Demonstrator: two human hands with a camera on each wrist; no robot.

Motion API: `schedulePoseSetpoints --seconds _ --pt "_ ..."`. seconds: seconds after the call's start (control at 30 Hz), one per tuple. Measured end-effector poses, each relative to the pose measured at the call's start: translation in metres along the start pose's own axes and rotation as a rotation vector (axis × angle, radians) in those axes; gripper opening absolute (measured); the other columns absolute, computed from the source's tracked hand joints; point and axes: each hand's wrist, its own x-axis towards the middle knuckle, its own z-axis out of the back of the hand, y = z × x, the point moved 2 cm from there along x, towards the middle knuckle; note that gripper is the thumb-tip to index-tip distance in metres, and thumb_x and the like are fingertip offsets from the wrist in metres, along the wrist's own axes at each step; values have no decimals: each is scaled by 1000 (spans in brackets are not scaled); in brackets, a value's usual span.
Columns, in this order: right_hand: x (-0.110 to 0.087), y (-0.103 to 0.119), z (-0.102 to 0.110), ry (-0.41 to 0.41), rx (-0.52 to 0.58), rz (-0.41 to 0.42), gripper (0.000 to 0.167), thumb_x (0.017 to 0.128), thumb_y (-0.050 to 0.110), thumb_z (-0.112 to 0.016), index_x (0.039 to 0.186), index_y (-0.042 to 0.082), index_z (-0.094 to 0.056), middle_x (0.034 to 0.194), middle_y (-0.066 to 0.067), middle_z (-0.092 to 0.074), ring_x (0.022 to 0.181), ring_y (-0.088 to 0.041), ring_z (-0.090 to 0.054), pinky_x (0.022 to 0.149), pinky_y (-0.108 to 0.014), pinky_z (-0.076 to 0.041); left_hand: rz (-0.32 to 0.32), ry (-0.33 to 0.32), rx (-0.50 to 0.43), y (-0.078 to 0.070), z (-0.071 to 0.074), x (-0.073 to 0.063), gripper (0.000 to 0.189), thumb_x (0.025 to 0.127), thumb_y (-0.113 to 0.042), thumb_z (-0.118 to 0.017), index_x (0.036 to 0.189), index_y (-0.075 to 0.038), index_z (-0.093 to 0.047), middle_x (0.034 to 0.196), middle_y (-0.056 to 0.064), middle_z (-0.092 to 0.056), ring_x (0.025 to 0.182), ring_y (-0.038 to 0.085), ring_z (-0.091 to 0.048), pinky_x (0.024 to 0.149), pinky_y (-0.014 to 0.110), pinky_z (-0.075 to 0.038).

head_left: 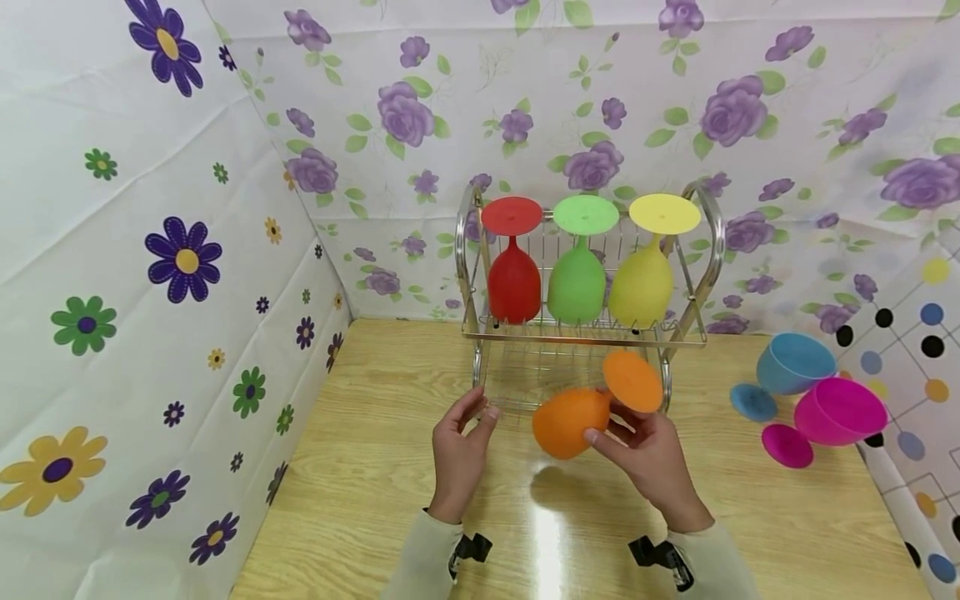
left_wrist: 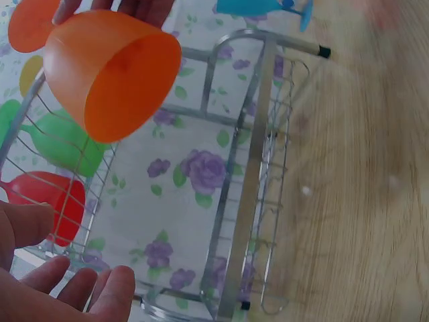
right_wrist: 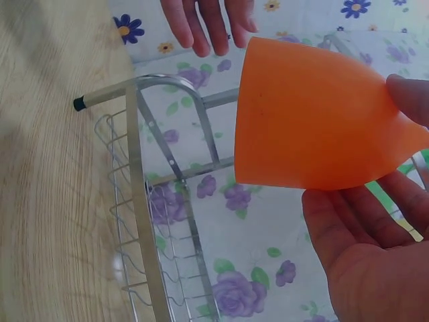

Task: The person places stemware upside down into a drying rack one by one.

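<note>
Tabletop (head_left: 352, 467): light wood grain, glossy finish. Rear wall (head_left: 480, 75): white covering, purple roses, green leaves, shows creases. Left wall (head_left: 135, 333): white covering, purple, green, yellow-orange flowers; meets rear wall at corner. Right panel (head_left: 911, 333): white, multicoloured dots, thin lines. Bright reflection (head_left: 546, 542) marks tabletop.

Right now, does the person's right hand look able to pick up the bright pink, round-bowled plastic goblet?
Probably not yet: the right hand holds the orange, egg-shaped plastic goblet. Otherwise the way across the pale wooden tabletop to the pink goblet looks free.
</note>
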Motion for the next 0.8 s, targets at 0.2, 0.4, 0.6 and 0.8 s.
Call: schedulePoseSetpoints --seconds 0.2,0.4,0.6,0.8 --pt "6 -3 -2 -11 -108 12 68 90 0 -82 152 11 -55 144 -10 -62 130 -6 -63 103 -22 -58 -50 -18 -10 10 3 15 45 100 -20 -77 143 -12 -67 142 9 -67 137 32 -61 102 32 -61" --pt "13 -12 -8 -10 -169 21 62 88 6 -87 145 12 -63 138 -4 -66 126 0 -63 102 -22 -58 -82 -58 25 19 2 27 45 99 -20 -78 142 -11 -68 142 11 -65 136 33 -62 103 32 -60" --pt "19 -23 -17 6 -233 34 58 87 13 -89 141 21 -67 137 -3 -68 126 -5 -64 104 -38 -60 -66 -95 37 37 -2 36 44 100 -17 -76 143 -11 -67 140 11 -66 131 33 -66 97 31 -63" --pt "28 -31 -29 26 -262 36 57 87 14 -89 138 29 -68 136 4 -68 129 -19 -65 105 -45 -60 -84 -137 112 44 -5 45 44 100 -14 -75 143 -15 -68 137 6 -68 131 26 -64 106 38 -59"
